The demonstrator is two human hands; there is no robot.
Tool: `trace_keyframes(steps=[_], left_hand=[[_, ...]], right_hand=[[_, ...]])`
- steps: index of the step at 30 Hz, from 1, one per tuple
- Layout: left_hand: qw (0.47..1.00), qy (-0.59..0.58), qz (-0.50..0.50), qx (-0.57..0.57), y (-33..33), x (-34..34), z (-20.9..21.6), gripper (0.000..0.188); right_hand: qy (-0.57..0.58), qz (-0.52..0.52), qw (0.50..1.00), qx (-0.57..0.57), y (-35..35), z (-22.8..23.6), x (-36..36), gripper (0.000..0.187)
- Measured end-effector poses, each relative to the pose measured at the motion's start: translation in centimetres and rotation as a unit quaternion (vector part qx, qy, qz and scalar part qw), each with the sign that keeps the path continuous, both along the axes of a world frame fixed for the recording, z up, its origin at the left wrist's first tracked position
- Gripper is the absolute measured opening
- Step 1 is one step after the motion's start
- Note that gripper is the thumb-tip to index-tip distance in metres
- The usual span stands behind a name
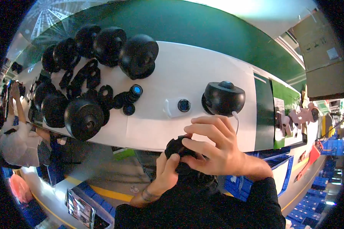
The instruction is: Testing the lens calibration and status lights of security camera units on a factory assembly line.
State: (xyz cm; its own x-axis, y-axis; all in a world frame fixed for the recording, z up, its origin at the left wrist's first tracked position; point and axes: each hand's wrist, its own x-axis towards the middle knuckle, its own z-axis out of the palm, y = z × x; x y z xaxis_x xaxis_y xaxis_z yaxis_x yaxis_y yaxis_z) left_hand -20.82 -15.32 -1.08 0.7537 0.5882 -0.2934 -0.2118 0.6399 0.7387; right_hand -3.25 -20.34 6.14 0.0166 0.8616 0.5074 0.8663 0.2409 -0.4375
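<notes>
Just in front of the table's near edge, my left hand (166, 173) and my right hand (216, 147) both grip a small black notched round part (174, 146). My left thumb presses against its lower side, while the fingers of my right hand close on its right side and top. The fingers hide much of the part. Beyond my hands, a black lens (184, 105) rests on a small white pad (172, 108). To its right stands a glossy black dome-shaped housing (225, 97) with a white cable (237, 122) running from it.
Several black rounded housings (139, 57) crowd the white tabletop (172, 68) at left, with flat black pieces (88, 74) among them. Blue-glass lenses (135, 90) lie nearer the middle. A co-worker (25, 147) is at far left. Blue bins (283, 175) stand below the table at right.
</notes>
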Motion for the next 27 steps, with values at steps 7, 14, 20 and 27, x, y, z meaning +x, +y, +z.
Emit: trace_keyframes(steps=[7, 14, 20, 27], left_hand=[[0.989, 0.079, -0.071, 0.1, 1.5, -0.8, -0.3, 0.048], [0.997, -0.026, 0.008, -0.076, 0.7, 0.3, 0.6, 0.058], [0.992, -0.069, 0.005, -0.103, 0.4, 0.5, 0.9, 0.058], [0.998, -0.025, 0.034, -0.051, 0.4, 0.8, 0.6, 0.051]], right_hand=[[-0.006, -0.023, 1.0, 0.011, -0.1, -0.7, -0.6, 0.051], [0.01, -0.007, 1.0, -0.006, 0.2, -0.3, -0.5, 0.058], [0.007, -0.001, 1.0, -0.012, 0.3, -0.2, -0.1, 0.056], [0.03, 0.02, 0.999, -0.03, 0.3, -0.2, 0.1, 0.061]])
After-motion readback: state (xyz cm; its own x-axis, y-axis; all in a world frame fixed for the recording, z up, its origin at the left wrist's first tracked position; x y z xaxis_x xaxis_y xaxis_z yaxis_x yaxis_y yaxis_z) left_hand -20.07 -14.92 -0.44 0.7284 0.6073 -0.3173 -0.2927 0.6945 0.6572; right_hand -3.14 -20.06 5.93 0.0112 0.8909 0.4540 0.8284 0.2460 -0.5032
